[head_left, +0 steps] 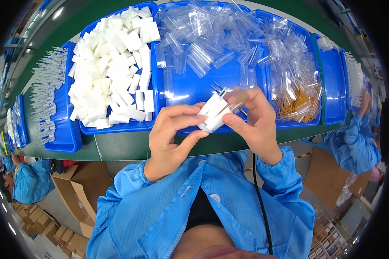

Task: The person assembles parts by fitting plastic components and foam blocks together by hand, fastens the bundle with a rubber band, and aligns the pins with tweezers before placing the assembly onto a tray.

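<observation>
Your left hand [168, 134] and right hand [259, 125] grip white pieces [215, 111] over a blue tray [194, 86]; past the near edge of the green table [125, 144] stands a carton [90, 185].

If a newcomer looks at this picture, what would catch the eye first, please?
Probably the heap of white blocks in a blue tray, left of centre. Then the pronged white item at the middle, held between the left grip and right grip. Yellow bands also stand out at right, among clear sleeves.
</observation>
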The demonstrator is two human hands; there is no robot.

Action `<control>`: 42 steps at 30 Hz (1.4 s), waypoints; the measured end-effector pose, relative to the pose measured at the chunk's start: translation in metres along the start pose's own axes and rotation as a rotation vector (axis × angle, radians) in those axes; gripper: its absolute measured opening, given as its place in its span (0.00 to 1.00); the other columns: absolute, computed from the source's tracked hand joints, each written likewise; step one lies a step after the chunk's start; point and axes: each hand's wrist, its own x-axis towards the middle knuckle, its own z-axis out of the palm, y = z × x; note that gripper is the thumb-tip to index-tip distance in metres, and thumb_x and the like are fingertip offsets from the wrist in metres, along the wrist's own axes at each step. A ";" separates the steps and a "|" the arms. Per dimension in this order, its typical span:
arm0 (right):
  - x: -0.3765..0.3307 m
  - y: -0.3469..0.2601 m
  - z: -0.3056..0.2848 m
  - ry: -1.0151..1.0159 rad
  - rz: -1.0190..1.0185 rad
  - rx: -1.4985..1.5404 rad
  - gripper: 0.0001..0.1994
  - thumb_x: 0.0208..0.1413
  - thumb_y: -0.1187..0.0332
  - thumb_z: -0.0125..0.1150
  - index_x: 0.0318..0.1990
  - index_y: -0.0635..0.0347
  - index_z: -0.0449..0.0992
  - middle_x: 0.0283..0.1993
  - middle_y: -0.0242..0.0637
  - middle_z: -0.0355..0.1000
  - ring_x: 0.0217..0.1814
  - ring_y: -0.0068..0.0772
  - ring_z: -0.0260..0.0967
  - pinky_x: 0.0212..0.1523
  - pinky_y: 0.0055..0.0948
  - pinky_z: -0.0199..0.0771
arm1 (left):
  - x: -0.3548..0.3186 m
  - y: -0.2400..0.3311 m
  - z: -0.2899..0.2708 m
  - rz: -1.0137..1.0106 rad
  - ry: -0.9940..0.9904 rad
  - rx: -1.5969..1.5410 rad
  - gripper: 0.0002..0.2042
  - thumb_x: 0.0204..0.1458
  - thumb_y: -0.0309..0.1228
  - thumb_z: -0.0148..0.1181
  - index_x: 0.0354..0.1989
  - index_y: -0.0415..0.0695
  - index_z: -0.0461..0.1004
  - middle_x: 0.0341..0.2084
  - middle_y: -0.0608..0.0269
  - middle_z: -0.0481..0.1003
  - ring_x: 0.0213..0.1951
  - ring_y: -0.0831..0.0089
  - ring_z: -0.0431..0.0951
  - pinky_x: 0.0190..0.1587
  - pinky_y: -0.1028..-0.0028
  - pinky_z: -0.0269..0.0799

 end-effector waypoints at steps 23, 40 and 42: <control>0.007 -0.008 -0.013 -0.074 0.072 -0.015 0.09 0.54 0.69 0.68 0.40 0.63 0.79 0.47 0.41 0.74 0.57 0.32 0.68 0.58 0.32 0.66 | 0.013 0.013 -0.003 -0.084 -0.118 0.128 0.19 0.45 0.21 0.70 0.48 0.44 0.80 0.52 0.55 0.70 0.53 0.62 0.74 0.54 0.69 0.72; 0.069 0.000 -0.021 -0.038 -0.620 -1.270 0.11 0.47 0.74 0.59 0.40 0.58 0.76 0.38 0.32 0.73 0.42 0.35 0.67 0.43 0.34 0.66 | 0.012 0.012 -0.001 0.000 -0.224 0.429 0.14 0.46 0.23 0.69 0.42 0.42 0.78 0.50 0.51 0.72 0.50 0.54 0.75 0.49 0.66 0.75; 0.073 0.005 -0.020 -0.089 -0.683 -1.406 0.11 0.47 0.73 0.58 0.40 0.57 0.76 0.37 0.32 0.72 0.43 0.34 0.67 0.43 0.32 0.66 | 0.009 0.012 0.000 0.047 -0.242 0.525 0.14 0.45 0.23 0.69 0.42 0.41 0.78 0.50 0.52 0.72 0.48 0.54 0.76 0.47 0.64 0.75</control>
